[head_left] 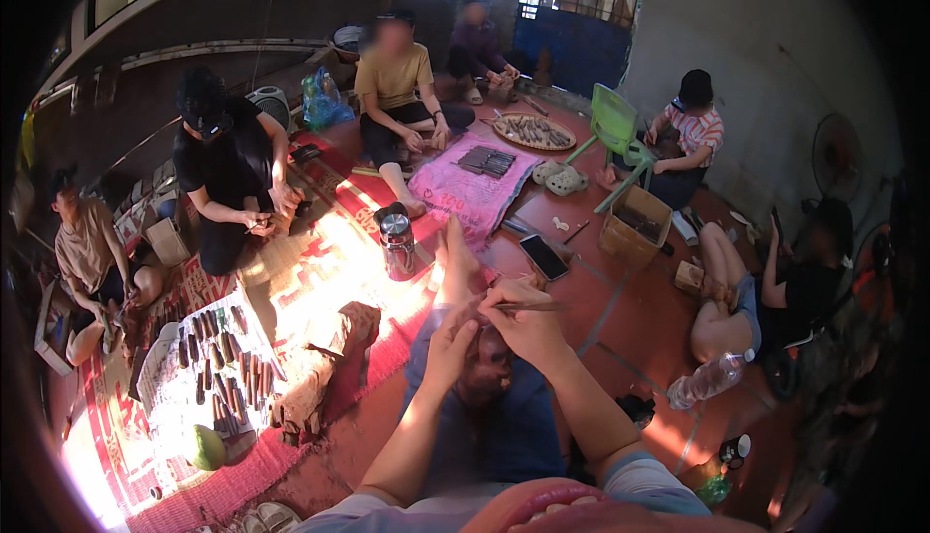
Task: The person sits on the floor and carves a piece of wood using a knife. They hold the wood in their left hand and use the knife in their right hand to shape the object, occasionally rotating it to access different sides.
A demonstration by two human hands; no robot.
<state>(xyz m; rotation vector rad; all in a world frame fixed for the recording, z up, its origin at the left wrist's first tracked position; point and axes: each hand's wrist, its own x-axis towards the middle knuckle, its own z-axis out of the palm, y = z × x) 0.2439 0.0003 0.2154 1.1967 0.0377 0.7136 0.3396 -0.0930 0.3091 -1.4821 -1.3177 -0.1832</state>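
My right hand (pixel 526 328) is closed around a slender brown tool (pixel 535 306), whose end sticks out to the right. Close beside it, my left hand (pixel 451 347) has its fingers curled in; whatever lies between them is too small to make out. Both hands meet above my lap. Just below them a dark reddish-brown rounded shape (pixel 484 370) shows over my blue trousers (pixel 499 436); I cannot tell what it is.
Left, many dark-handled pieces lie on a pale cloth (pixel 160 378) by a rough wood chunk (pixel 329 354) and green fruit (pixel 205 448). Ahead are a metal flask (pixel 397 247), phone (pixel 544 257), pink cloth (pixel 436 184) and cardboard box (pixel 635 242). A bottle (pixel 710 379) lies right. Several people sit around.
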